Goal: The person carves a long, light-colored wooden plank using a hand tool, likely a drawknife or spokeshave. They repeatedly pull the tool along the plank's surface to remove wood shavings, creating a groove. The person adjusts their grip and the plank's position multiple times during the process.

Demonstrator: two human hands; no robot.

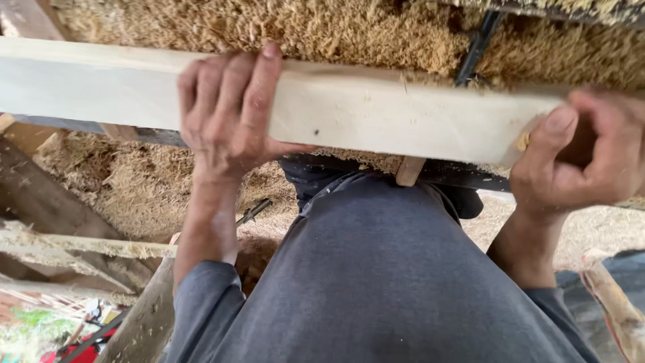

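Head view looks straight down the person's grey-shirted torso (pixel 376 269) at a pale planed wooden plank (pixel 376 111) held crosswise in front of the body. Plank runs from the left frame edge, slightly downward, to the right, where it ends at the right hand.

Left hand (pixel 225 111): lies over the plank's near face, fingers wrapped up over its top edge, thumb under the lower edge. Grip closed on the plank, mid-length.

Right hand (pixel 584 154): cupped round the plank's end, thumb pressed to the face near the corner, fingers curled behind. Grip closed on the plank end; the far fingers are blurred, so exact contact behind is unclear.

Surroundings: thick bed of sawdust and wood shavings (pixel 322 27) beyond and below the plank, a dark metal bar (pixel 474 50) poking through it upper right. Rough wooden offcuts (pixel 74 245) dusted with shavings lower left; another piece of wood (pixel 615 309) lower right. A short wooden stub (pixel 410 171) shows just under the plank at the waist.

Step in hand, judged: carrying or positioning the plank with both hands, held level and close to the body, apparently off any support. Next move likely calls for keeping both ends steady so the long left side doesn't dip or swing into the offcuts.
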